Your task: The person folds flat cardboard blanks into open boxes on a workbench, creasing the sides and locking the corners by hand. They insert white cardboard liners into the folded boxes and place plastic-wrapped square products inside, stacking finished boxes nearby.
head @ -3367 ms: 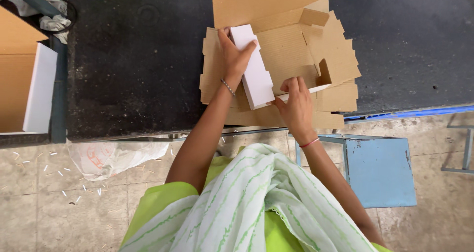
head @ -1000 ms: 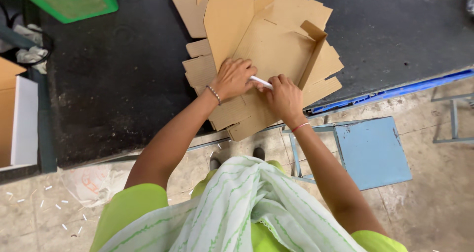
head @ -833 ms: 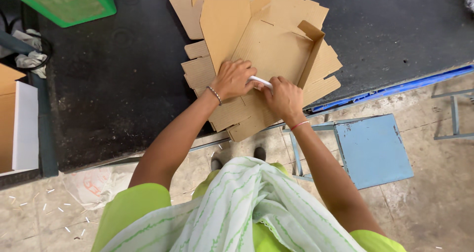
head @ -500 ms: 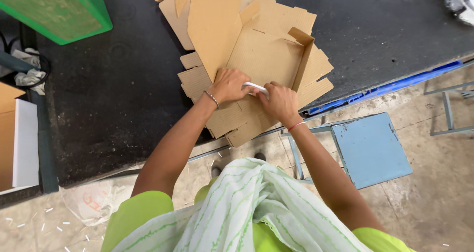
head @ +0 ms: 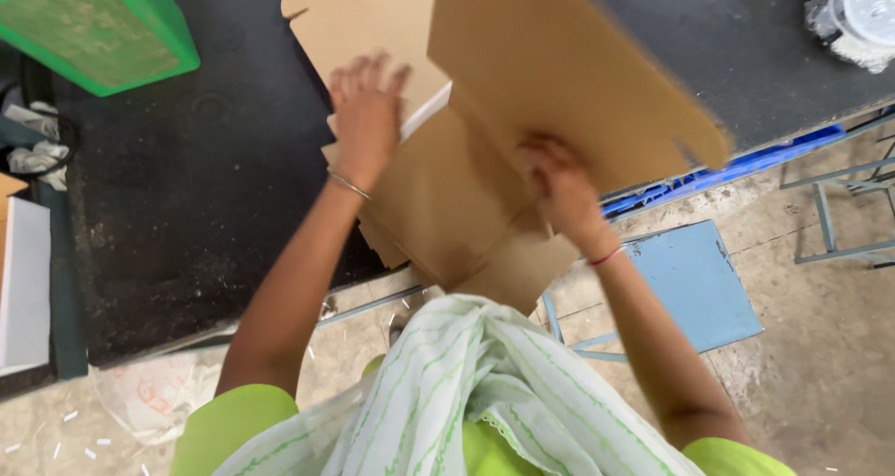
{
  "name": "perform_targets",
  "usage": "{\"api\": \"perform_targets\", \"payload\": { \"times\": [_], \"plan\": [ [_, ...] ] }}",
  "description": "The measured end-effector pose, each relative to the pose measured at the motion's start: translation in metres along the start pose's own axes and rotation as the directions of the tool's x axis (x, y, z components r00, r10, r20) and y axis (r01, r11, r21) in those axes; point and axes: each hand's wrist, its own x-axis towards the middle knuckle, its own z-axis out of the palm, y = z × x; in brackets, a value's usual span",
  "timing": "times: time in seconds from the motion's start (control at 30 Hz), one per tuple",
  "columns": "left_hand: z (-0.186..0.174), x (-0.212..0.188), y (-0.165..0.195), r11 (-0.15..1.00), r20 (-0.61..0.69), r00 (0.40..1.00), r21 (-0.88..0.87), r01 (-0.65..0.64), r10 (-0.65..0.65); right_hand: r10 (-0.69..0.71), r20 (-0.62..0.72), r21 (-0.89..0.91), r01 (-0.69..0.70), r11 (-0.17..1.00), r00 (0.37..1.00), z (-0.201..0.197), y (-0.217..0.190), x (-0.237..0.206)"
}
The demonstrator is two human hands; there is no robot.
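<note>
The left hand [head: 365, 112] lay flat and released, fingers spread, palm down on a stack of flat brown cardboard blanks [head: 447, 215] at about 12 o'clock from the person's body. A thin metal bangle [head: 347, 184] circled that wrist. Just beside the fingertips, at 3 o'clock from them, a narrow white edge [head: 427, 110] showed between cardboard layers.

The right hand [head: 557, 189] was at 2 o'clock from the body, gripping the lower edge of a large brown cardboard sheet [head: 559, 66]. The sheet was tilted up off the stack and blurred, and it rose toward 12 o'clock, covering part of the blanks beneath. The fingers were curled against the board; how far they wrapped behind it could not be told. A red thread band [head: 606, 255] sat on that wrist.

The stack rested on a black bench [head: 186, 206] and overhung its near edge toward the person. A green crate [head: 93, 28] stood at 10 o'clock on the bench. Clear plastic containers [head: 853, 14] sat at the far 2 o'clock corner. A blue strip [head: 746, 164] ran along the bench's edge at 3 o'clock, and a blue stool [head: 695, 285] stood on the floor below it. A white and brown box [head: 23, 289] was at 9 o'clock. The person wore a lime-green top with a white striped scarf [head: 466, 392].
</note>
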Motion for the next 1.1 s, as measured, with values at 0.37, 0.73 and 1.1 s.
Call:
{"api": "perform_targets", "payload": {
  "times": [0.37,0.73,1.1],
  "plan": [
    [0.047,-0.01,0.007,0.99,0.174,0.981,-0.099,0.101,-0.083,-0.001,0.111,0.049,-0.005,0.999,0.994,-0.027,0.058,0.004],
    [-0.027,-0.043,0.133,0.933,0.272,0.951,-0.283,0.224,-0.146,-0.112,0.503,-0.23,0.257,0.939,0.857,-0.06,0.068,0.008],
    [-0.004,-0.083,0.153,0.909,0.13,0.941,-0.247,0.337,-0.313,-0.222,0.431,-0.28,0.363,0.889,0.875,-0.007,0.095,0.033]
  ]
}}
